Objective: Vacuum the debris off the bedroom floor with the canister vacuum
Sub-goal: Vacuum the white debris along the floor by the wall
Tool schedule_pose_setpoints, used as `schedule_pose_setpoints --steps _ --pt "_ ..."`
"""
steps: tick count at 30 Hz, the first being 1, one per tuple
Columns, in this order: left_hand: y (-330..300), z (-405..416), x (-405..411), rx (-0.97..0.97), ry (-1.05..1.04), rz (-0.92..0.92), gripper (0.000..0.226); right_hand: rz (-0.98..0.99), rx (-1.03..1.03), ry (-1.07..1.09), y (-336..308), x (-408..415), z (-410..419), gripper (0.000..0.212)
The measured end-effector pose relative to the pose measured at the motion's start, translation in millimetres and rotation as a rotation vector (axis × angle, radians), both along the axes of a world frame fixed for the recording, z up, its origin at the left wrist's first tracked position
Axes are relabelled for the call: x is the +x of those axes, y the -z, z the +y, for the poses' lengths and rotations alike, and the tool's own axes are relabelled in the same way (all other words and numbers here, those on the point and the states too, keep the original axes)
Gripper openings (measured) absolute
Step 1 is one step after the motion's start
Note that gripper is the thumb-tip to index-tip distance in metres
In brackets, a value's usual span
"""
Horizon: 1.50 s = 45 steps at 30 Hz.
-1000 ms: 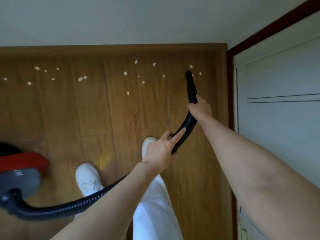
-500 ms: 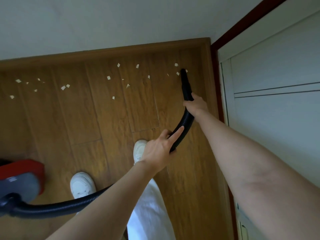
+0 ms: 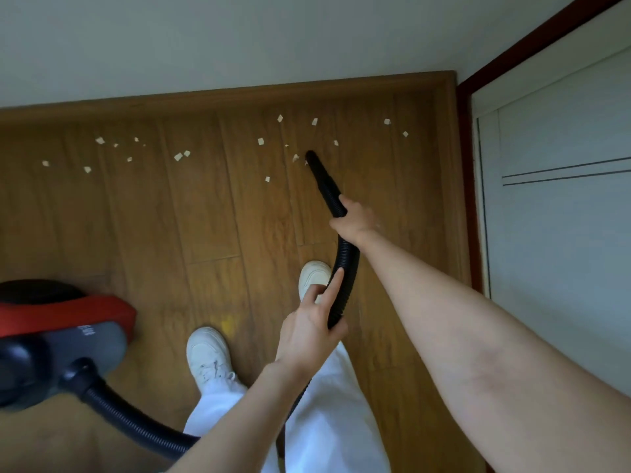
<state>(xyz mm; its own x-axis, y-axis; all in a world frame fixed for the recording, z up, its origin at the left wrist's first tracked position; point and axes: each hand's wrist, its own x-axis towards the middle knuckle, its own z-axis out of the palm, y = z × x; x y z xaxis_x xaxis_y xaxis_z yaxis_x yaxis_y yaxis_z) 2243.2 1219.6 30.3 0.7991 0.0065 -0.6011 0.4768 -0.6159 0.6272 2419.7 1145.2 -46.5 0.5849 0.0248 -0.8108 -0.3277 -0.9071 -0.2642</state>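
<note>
Swung nozzle [image 3: 316,167] leftward off the corner scraps. Right hand [image 3: 355,216] clamped behind nozzle, left hand [image 3: 312,331] gripping hose [image 3: 346,278] further back. Most debris [image 3: 177,156] left beyond.

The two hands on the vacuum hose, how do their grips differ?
The right hand grips far forward, just behind the nozzle; the left hand holds farther back along the hose, above the white trousers. The right hand's fingers wrap fully round; the left hand's index finger lies straight along the hose. Both hold the same black hose.
</note>
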Motion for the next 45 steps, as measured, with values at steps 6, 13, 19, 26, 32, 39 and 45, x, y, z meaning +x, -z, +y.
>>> schedule_pose_setpoints --steps 6,13,19,26,32,39,45 --pt "1 51 -56 -0.009 -0.123 0.025 0.076 -0.025 -0.046 -0.186 7 -52 65 0.066" --pt "-4 93 -108 -0.075 -0.183 0.05 0.078 -0.071 -0.074 -0.298 15 -105 113 0.066" --pt "-8 95 -125 -0.084 -0.104 0.092 0.079 -0.107 -0.156 -0.244 11 -132 101 0.063" --pt "-12 79 -128 -0.065 -0.018 0.103 0.075 -0.079 -0.203 -0.083 5 -142 63 0.062" --pt "-10 78 -126 -0.065 0.009 0.068 0.074 -0.129 -0.237 0.014 4 -142 59 0.062" --pt "-13 74 -125 -0.051 0.044 0.057 0.075 -0.168 -0.194 0.065 1 -144 49 0.062" --pt "-10 63 -117 -0.046 0.068 0.056 0.074 -0.081 -0.238 0.085 3 -136 34 0.06"
